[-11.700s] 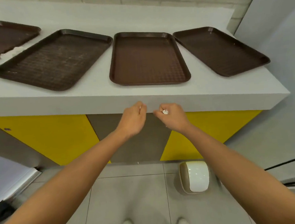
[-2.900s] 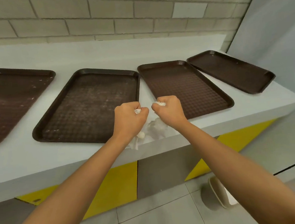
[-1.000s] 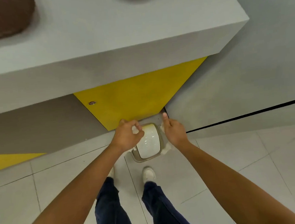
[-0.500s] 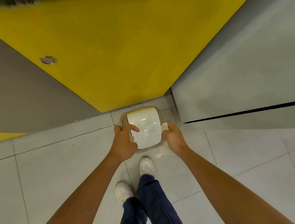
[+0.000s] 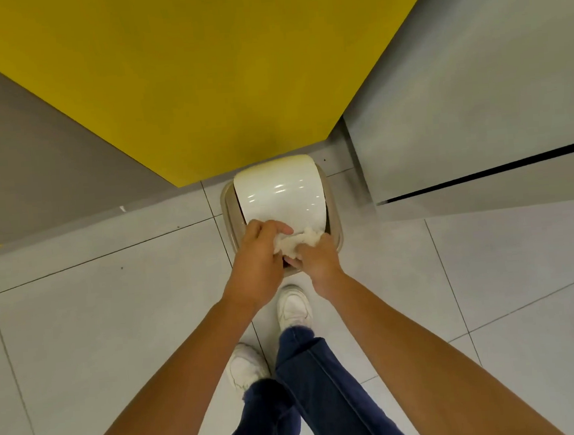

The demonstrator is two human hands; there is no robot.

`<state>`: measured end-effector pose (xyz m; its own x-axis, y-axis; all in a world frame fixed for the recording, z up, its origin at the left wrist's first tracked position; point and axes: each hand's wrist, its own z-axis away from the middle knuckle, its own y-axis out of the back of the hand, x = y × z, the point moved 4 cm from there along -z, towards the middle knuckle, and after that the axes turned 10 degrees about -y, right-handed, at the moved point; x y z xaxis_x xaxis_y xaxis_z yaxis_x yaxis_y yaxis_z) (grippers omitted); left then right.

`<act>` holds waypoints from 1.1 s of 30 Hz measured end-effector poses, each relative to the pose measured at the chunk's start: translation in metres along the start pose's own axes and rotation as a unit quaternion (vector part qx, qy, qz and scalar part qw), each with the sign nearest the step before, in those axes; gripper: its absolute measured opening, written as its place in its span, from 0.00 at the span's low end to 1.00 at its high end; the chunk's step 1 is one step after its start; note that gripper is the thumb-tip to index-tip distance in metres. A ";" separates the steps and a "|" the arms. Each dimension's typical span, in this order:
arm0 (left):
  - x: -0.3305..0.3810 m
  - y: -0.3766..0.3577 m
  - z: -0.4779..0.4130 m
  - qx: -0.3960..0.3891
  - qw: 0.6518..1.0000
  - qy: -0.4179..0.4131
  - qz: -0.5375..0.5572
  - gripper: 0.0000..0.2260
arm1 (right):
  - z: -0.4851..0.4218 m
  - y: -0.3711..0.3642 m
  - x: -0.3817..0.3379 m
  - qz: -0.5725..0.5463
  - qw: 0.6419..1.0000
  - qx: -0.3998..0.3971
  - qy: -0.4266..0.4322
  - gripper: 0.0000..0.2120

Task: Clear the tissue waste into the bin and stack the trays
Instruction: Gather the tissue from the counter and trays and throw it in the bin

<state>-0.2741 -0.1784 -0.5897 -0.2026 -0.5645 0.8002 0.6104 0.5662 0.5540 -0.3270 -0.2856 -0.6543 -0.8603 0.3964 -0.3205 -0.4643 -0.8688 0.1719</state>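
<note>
A small beige bin (image 5: 230,208) with a glossy white swing lid (image 5: 278,192) stands on the tiled floor against the counter base. Crumpled white tissue (image 5: 298,241) sits at the near edge of the lid, over a dark gap. My left hand (image 5: 257,258) and my right hand (image 5: 314,260) are side by side above the bin's near rim, both with fingers curled round the tissue. The trays are out of view.
The yellow and grey counter front (image 5: 198,69) rises directly behind the bin. A grey wall panel (image 5: 477,116) with a dark slot stands to the right. My legs in blue trousers and white shoes (image 5: 294,307) stand just short of the bin.
Both hands have come together from the bin's sides to its near edge, bunching the tissue at the lid. The view has dropped closer to the bin.
</note>
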 end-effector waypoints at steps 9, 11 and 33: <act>-0.010 -0.029 -0.010 0.001 0.991 -0.030 -0.130 0.14 | -0.030 -0.010 0.005 -0.179 0.974 -0.080 -0.113 0.13; -0.013 -0.039 -0.016 -0.049 0.983 -0.015 -0.177 0.15 | -0.031 -0.010 0.007 -0.184 0.970 -0.099 -0.126 0.14; -0.003 -0.022 -0.016 -0.103 0.968 0.071 -0.217 0.17 | 0.020 -0.001 -0.012 -0.081 0.986 -0.049 -0.139 0.08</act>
<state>-0.2749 -0.1990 -0.6077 -0.3760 -0.8078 0.4540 0.6343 0.1327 0.7616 -0.3206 -0.2838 -0.6316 -0.8073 0.5865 -0.0657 -0.5896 -0.8065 0.0452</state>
